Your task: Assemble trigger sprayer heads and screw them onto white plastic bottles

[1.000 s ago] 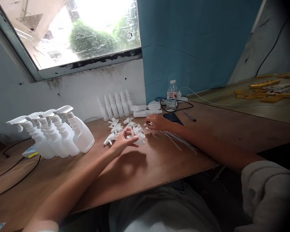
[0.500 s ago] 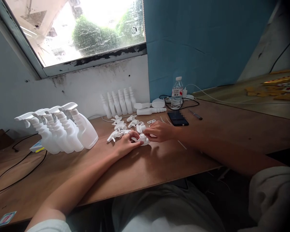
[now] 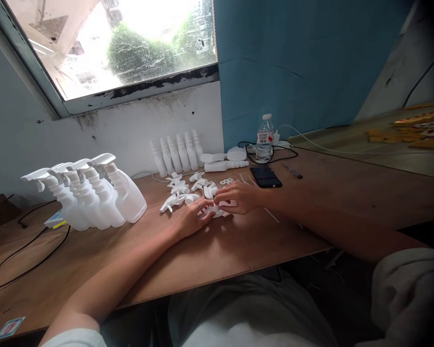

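Low over the table's middle, a white trigger spray head (image 3: 217,210) lies between my two hands, partly covered by fingers. My left hand (image 3: 194,218) closes round it from the left, with thumb in front and a ring on one finger. From the right, my right hand (image 3: 238,196) bends its fingers over the top of the head, fingertips together. Anything small between those fingertips is hidden. Just beyond lie loose white trigger heads (image 3: 177,185), a white part (image 3: 210,191) near my right fingertips, and small white rings (image 3: 226,181).
Spray bottles with trigger heads (image 3: 94,197) stand at left. Capless white bottles (image 3: 177,154) line the wall, some lying beside them (image 3: 226,166). At right are a water bottle (image 3: 264,140), a phone (image 3: 266,177), a knife (image 3: 292,171), cables and thin white tubes (image 3: 272,215).
My right fingers have moved left and over the top of the spray head, closer to my left fingers. The left fingers have shifted slightly; the head's collar is now more covered.
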Action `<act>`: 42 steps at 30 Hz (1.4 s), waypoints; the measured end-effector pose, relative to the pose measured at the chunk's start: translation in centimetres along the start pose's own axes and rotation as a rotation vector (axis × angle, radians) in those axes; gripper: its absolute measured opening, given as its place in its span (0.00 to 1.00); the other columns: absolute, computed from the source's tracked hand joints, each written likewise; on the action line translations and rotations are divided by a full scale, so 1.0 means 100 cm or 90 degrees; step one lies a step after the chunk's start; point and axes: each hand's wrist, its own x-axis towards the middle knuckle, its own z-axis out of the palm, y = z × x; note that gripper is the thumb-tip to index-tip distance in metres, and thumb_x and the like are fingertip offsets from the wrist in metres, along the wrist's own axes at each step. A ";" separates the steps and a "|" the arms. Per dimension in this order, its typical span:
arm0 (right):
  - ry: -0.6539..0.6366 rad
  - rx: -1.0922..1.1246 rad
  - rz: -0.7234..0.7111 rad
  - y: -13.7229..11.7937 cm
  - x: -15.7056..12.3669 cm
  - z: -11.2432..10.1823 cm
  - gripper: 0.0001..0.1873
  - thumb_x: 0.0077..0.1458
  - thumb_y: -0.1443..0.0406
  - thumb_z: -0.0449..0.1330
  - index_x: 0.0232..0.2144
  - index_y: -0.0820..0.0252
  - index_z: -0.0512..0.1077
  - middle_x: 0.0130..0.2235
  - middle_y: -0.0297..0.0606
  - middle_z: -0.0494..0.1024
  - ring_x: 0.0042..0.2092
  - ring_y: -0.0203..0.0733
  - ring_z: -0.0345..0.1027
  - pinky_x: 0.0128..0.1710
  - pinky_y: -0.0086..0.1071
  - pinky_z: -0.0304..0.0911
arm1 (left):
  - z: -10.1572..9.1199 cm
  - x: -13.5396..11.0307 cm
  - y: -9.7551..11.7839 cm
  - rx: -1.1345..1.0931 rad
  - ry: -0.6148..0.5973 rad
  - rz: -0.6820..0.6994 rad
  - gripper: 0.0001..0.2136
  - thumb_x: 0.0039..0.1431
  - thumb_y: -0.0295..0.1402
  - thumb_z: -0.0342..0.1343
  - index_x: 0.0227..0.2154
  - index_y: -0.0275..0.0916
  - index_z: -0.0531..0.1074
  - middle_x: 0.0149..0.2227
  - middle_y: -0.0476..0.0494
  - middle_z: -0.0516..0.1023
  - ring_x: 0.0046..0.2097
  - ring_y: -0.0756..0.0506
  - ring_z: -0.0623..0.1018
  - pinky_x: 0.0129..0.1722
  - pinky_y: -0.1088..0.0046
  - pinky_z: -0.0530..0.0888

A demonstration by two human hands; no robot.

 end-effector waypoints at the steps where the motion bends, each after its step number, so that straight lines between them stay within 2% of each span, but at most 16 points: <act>1: -0.004 0.016 0.009 0.000 0.000 0.000 0.09 0.62 0.63 0.54 0.35 0.59 0.73 0.30 0.36 0.75 0.28 0.33 0.65 0.29 0.28 0.54 | -0.001 0.000 0.000 0.006 -0.004 0.008 0.11 0.62 0.36 0.53 0.46 0.44 0.71 0.48 0.47 0.77 0.47 0.47 0.77 0.49 0.69 0.73; 9: -0.014 0.161 0.068 0.004 0.001 0.006 0.12 0.63 0.61 0.55 0.36 0.61 0.75 0.34 0.40 0.76 0.32 0.34 0.66 0.32 0.26 0.59 | -0.001 -0.003 -0.001 0.068 -0.012 -0.058 0.13 0.61 0.40 0.54 0.47 0.46 0.71 0.43 0.50 0.79 0.35 0.49 0.77 0.38 0.71 0.73; 17: -0.005 0.182 0.076 0.002 -0.001 0.007 0.13 0.65 0.60 0.54 0.36 0.61 0.76 0.34 0.39 0.75 0.33 0.34 0.66 0.34 0.26 0.61 | -0.003 0.001 0.007 0.045 -0.005 -0.074 0.12 0.60 0.38 0.56 0.45 0.44 0.73 0.44 0.48 0.79 0.39 0.47 0.78 0.41 0.69 0.75; 21: -0.004 0.179 0.060 0.001 0.001 0.006 0.15 0.66 0.61 0.52 0.35 0.61 0.76 0.33 0.41 0.74 0.33 0.35 0.66 0.34 0.27 0.60 | 0.000 0.001 0.001 0.008 0.000 -0.028 0.12 0.60 0.38 0.54 0.45 0.43 0.72 0.45 0.46 0.78 0.40 0.47 0.77 0.42 0.70 0.75; 24: 0.004 0.242 0.077 0.005 0.001 0.003 0.15 0.64 0.60 0.54 0.36 0.62 0.77 0.35 0.42 0.77 0.35 0.36 0.69 0.36 0.29 0.63 | 0.002 0.001 -0.003 -0.002 0.001 -0.011 0.12 0.61 0.38 0.54 0.46 0.43 0.71 0.46 0.46 0.78 0.42 0.47 0.77 0.44 0.69 0.74; 26: 0.016 0.314 0.144 0.011 0.000 -0.004 0.16 0.62 0.56 0.55 0.38 0.62 0.77 0.37 0.43 0.79 0.34 0.37 0.70 0.35 0.29 0.64 | 0.003 0.001 -0.003 0.005 0.002 -0.022 0.12 0.61 0.38 0.53 0.46 0.43 0.71 0.46 0.46 0.78 0.42 0.47 0.77 0.44 0.69 0.74; 29: 0.034 0.290 0.372 0.027 -0.008 -0.026 0.22 0.59 0.52 0.56 0.39 0.65 0.77 0.32 0.41 0.78 0.27 0.35 0.67 0.28 0.27 0.61 | 0.004 0.001 0.000 0.031 0.005 -0.062 0.11 0.60 0.39 0.55 0.45 0.44 0.70 0.44 0.47 0.78 0.42 0.46 0.78 0.44 0.69 0.74; 30: 0.018 0.239 0.451 0.034 -0.013 -0.033 0.22 0.59 0.51 0.56 0.37 0.65 0.76 0.29 0.40 0.77 0.26 0.34 0.66 0.27 0.27 0.59 | 0.004 0.001 0.001 0.038 0.007 -0.075 0.12 0.59 0.39 0.56 0.45 0.44 0.69 0.44 0.47 0.79 0.42 0.46 0.78 0.44 0.68 0.74; 32: -0.087 0.154 0.552 0.050 -0.026 -0.045 0.23 0.57 0.50 0.57 0.28 0.66 0.75 0.24 0.40 0.75 0.25 0.35 0.65 0.27 0.28 0.57 | 0.004 0.001 0.002 0.039 0.014 -0.089 0.17 0.57 0.39 0.58 0.49 0.44 0.68 0.43 0.47 0.79 0.41 0.46 0.78 0.43 0.68 0.74; 34: -0.239 0.168 0.624 0.065 -0.038 -0.051 0.25 0.55 0.49 0.57 0.22 0.66 0.72 0.22 0.41 0.74 0.23 0.35 0.65 0.25 0.29 0.57 | 0.004 0.001 0.002 0.031 0.020 -0.078 0.19 0.57 0.38 0.58 0.51 0.44 0.66 0.43 0.47 0.78 0.40 0.46 0.78 0.42 0.69 0.74; 36: -0.394 0.231 0.703 0.074 -0.048 -0.049 0.26 0.51 0.47 0.60 0.20 0.66 0.71 0.22 0.43 0.75 0.22 0.37 0.67 0.22 0.29 0.56 | 0.004 0.002 0.002 0.012 0.023 -0.050 0.17 0.58 0.36 0.57 0.50 0.44 0.68 0.44 0.46 0.78 0.40 0.47 0.78 0.42 0.69 0.74; 38: -0.504 0.281 0.761 0.077 -0.052 -0.043 0.26 0.46 0.46 0.64 0.21 0.66 0.71 0.23 0.44 0.75 0.22 0.37 0.68 0.20 0.28 0.54 | 0.004 0.003 0.002 -0.010 0.022 -0.026 0.14 0.58 0.35 0.56 0.47 0.43 0.70 0.46 0.46 0.78 0.41 0.47 0.78 0.43 0.70 0.74; 39: -0.533 0.291 0.775 0.076 -0.051 -0.039 0.26 0.45 0.46 0.65 0.21 0.66 0.71 0.23 0.44 0.75 0.22 0.37 0.68 0.20 0.27 0.54 | 0.004 0.003 0.002 -0.018 0.024 -0.017 0.13 0.58 0.34 0.57 0.47 0.42 0.71 0.46 0.46 0.78 0.42 0.47 0.78 0.44 0.70 0.74; 42: -0.535 0.277 0.790 0.072 -0.047 -0.034 0.26 0.42 0.47 0.67 0.19 0.66 0.70 0.21 0.41 0.74 0.21 0.35 0.65 0.19 0.27 0.53 | 0.004 0.003 0.003 -0.024 0.029 -0.011 0.13 0.56 0.32 0.58 0.46 0.42 0.71 0.47 0.45 0.78 0.45 0.46 0.78 0.47 0.69 0.74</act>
